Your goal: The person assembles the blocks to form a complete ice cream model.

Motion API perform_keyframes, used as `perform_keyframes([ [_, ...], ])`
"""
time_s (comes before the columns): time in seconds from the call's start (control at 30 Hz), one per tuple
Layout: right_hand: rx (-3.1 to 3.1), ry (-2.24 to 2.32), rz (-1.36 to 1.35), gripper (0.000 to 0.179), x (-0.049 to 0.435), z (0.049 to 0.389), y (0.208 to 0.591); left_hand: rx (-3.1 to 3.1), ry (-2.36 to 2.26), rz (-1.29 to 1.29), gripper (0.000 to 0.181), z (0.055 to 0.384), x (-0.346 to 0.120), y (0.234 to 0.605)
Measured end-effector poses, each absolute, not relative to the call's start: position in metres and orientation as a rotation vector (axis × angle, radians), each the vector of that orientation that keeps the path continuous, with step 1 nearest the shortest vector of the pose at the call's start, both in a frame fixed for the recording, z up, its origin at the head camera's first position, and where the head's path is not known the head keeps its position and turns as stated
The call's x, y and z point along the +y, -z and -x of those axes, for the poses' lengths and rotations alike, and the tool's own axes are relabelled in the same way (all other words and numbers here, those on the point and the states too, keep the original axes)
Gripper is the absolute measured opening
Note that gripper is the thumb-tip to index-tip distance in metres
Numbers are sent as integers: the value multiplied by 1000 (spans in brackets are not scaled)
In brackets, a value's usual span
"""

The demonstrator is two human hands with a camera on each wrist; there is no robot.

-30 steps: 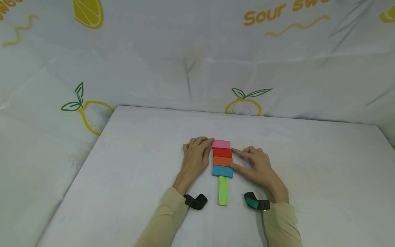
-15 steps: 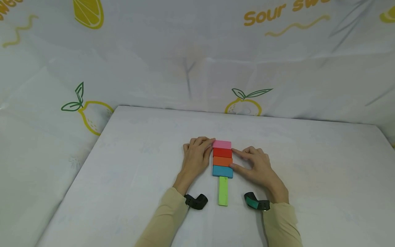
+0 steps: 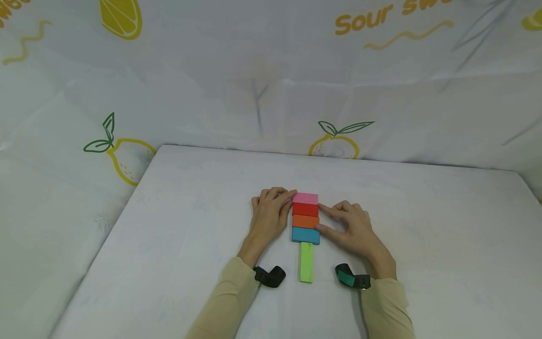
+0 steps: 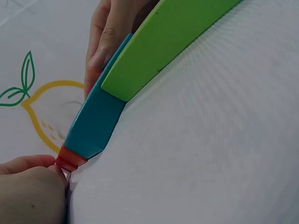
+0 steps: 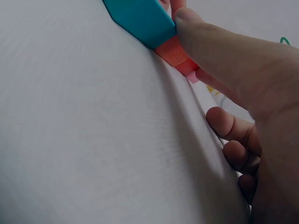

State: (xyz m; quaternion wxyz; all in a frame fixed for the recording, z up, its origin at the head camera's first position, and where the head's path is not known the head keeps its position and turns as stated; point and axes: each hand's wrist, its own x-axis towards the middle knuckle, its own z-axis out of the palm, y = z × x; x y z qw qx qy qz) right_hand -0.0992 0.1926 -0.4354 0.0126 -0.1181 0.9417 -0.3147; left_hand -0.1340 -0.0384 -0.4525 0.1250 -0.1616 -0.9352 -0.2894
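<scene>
Pink (image 3: 306,198), red (image 3: 305,209), orange (image 3: 305,221) and blue (image 3: 305,235) blocks lie crosswise in a column on the table. A lime green block (image 3: 306,262) runs lengthwise from the middle of the blue one toward me. My left hand (image 3: 267,213) touches the pink block's left end with its index finger, the thumb close below. On the other side, my right hand (image 3: 354,228) has its index fingertip at the red block's right end and its thumb by the orange and blue ends. In the right wrist view its other fingers (image 5: 219,122) are bent and hold nothing.
The white table (image 3: 190,226) extends around the blocks to a back edge below a cloth backdrop (image 3: 211,94) printed with lemons. Black wrist devices (image 3: 269,277) sit on both wrists, close to the green block's sides.
The pink block has shifted slightly to the right, in line with the red one, as my left fingertips moved the same way. My right hand and the other blocks stay where they were.
</scene>
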Motion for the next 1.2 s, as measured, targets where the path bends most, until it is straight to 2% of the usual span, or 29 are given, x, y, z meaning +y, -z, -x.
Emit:
perform_keyframes([
  [1.2,2933,1002,369,59,193,101,436,-2731,836,490,32,135,-39,452],
])
